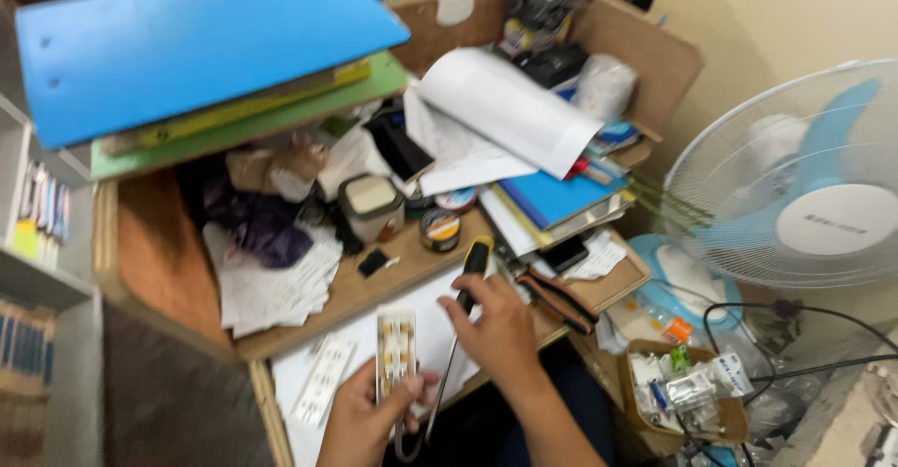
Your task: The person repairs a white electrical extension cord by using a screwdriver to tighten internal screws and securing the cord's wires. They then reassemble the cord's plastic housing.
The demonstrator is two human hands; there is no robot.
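Note:
My left hand (369, 420) holds a white, opened power strip (396, 350) upright, with brass contacts showing inside. My right hand (491, 322) grips a screwdriver (465, 299) with a black and yellow handle; its thin shaft runs down and left beside the strip. A white cover plate (323, 378) lies flat on the white board under my hands, just left of the strip. Red-handled pliers (557, 297) lie on the desk right of my right hand.
A cluttered wooden desk (374, 289) carries papers, a small jar (371, 207), a tape roll (440, 229), blue and green folders (196, 46) and stacked books. A white and blue standing fan (795, 186) is at the right. A box of small parts (678, 387) and cables sit on the floor.

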